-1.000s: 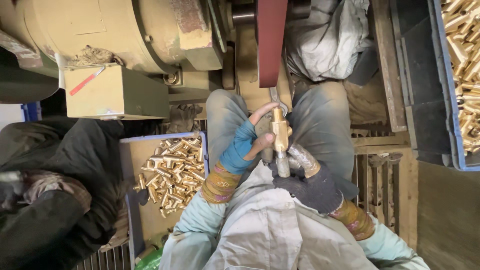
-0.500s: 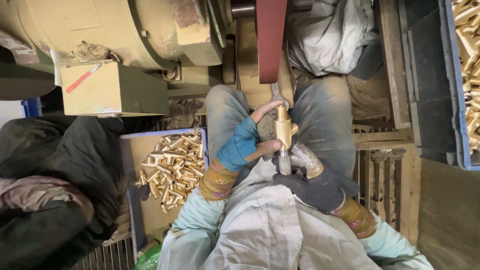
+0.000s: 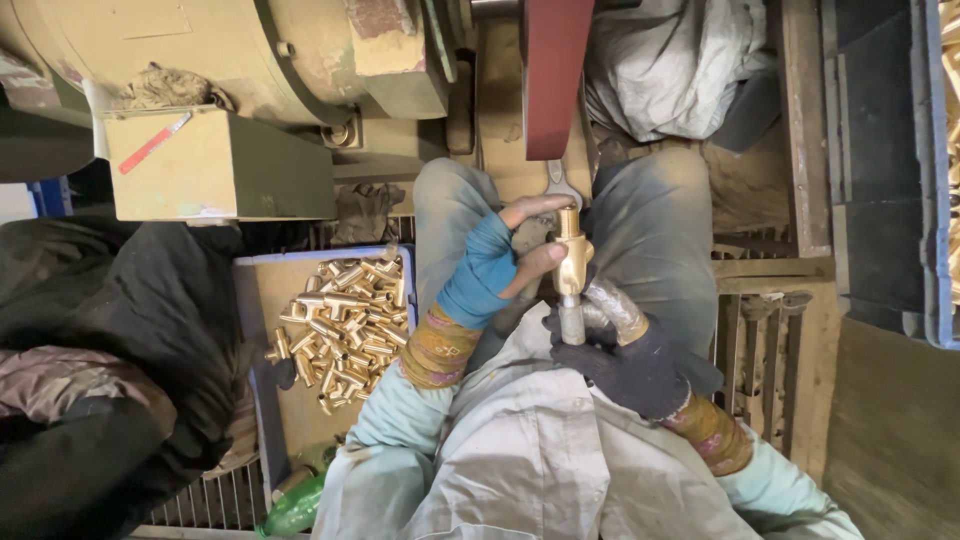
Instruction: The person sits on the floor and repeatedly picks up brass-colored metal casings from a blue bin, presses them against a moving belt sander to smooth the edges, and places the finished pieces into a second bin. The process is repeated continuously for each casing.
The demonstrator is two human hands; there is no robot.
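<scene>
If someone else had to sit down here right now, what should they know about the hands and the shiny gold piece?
Left hand, in a blue fingerless glove: fingers on the upper end of the brass fitting.
Right hand, in a dark glove: gripping the grey rod that the fitting sits on, from below.
The fitting stands upright over the lap, just under the end of the reddish sanding belt; whether they touch cannot be told.
Box of brass fittings lies at the left knee; another bin is at far right.
How many pieces are finished cannot be told.
</scene>
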